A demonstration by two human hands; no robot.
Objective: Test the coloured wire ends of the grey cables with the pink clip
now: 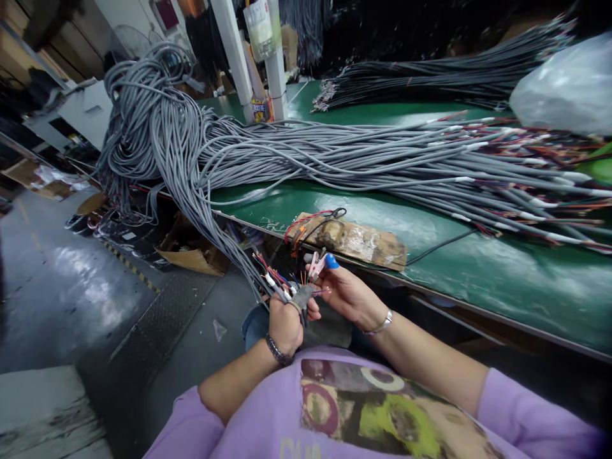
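Hands: left hand (287,324) closed round grey cables (205,220); right hand (347,294) fingers narrowed close by, exact hold unclear.
Grey cables: draped past the desk (459,287) edge; probably heavy together, springy; grip near ends.
Coloured wires (266,265): beside left hand; likely soft, easily bent.
Pale clip (316,266): at right fingertips; looks light, stiff.

Lone head-worn view, facing forward and down, shirt (258,398) closest at six o'clock, left hand (285,324) and right hand (348,294) near, tabletop (482,280) slanting toward four
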